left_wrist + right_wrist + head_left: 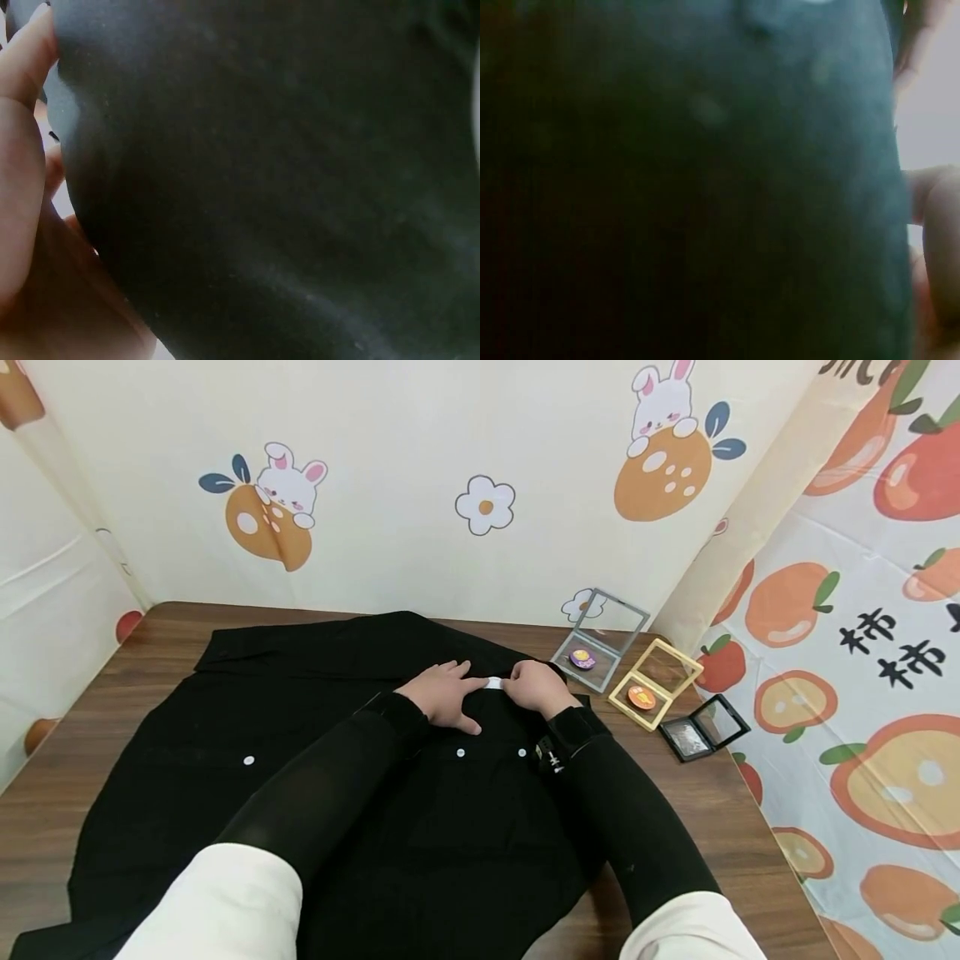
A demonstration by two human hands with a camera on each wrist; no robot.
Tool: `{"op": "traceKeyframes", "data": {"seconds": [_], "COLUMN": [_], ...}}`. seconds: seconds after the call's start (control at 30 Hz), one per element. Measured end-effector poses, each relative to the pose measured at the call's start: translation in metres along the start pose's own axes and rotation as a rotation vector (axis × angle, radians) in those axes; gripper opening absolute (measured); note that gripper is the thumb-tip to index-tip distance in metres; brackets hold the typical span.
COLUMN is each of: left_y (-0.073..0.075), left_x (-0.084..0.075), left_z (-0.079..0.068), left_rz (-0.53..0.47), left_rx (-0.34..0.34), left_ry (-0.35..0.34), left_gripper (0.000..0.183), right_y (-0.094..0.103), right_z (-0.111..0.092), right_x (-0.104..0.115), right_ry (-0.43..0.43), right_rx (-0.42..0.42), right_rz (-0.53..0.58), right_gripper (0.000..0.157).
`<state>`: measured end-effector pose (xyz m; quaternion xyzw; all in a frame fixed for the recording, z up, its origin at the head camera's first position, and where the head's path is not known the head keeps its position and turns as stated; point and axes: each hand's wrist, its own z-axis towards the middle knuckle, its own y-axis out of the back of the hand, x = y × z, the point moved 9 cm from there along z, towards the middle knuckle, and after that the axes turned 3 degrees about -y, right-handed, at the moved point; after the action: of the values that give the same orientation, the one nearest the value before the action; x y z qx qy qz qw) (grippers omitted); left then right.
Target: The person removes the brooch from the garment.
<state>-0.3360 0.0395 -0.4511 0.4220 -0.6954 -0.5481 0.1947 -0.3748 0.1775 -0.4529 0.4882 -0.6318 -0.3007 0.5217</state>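
Note:
A black shirt with small white buttons lies spread over the table, a white label showing near its far edge. Just left of the label, my left hand rests on the cloth with its fingers spread. On the label's other side, my right hand has curled fingers and grips the shirt's edge. Black cloth fills most of the left wrist view, where a few left-hand fingers show at the side. The right wrist view is dark and blurred by cloth, with part of the right hand at its edge.
Beyond my right hand stand three opened cases: a grey one with a purple badge, a yellow one with an orange badge, and a black one. Printed cloth hangs behind the wooden table and along its sides.

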Motion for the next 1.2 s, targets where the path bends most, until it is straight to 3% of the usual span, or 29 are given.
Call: {"op": "traceKeyframes", "data": {"seconds": [0.13, 0.27, 0.47, 0.63, 0.8, 1.2], "left_y": [-0.001, -0.003, -0.006, -0.007, -0.007, -0.004], "left_x": [0.001, 0.003, 0.003, 0.004, 0.004, 0.003], "left_z": [0.0, 0.001, 0.002, 0.002, 0.001, -0.004], "left_rz": [-0.006, -0.02, -0.044, -0.05, -0.052, -0.074], "left_rx": [0.001, 0.001, 0.01, 0.01, 0.004, -0.007], "left_ry": [0.001, 0.004, 0.01, 0.022, 0.031, 0.013], "left_gripper": [0.089, 0.09, 0.091, 0.092, 0.091, 0.09], "right_y": [0.0, 0.004, 0.0, -0.006, -0.011, -0.016], "right_z": [-0.006, -0.018, -0.04, -0.05, -0.053, -0.061], "right_x": [0.003, 0.009, 0.018, 0.024, 0.026, 0.033], "right_ry": [0.014, 0.055, 0.158, 0.234, 0.25, 0.269], "right_rx": [0.025, -0.01, -0.055, -0.065, -0.051, -0.052], "right_rz": [-0.02, -0.07, -0.225, -0.365, -0.454, -0.533], "right_gripper": [0.039, 0.029, 0.048, 0.054, 0.051, 0.05]}}
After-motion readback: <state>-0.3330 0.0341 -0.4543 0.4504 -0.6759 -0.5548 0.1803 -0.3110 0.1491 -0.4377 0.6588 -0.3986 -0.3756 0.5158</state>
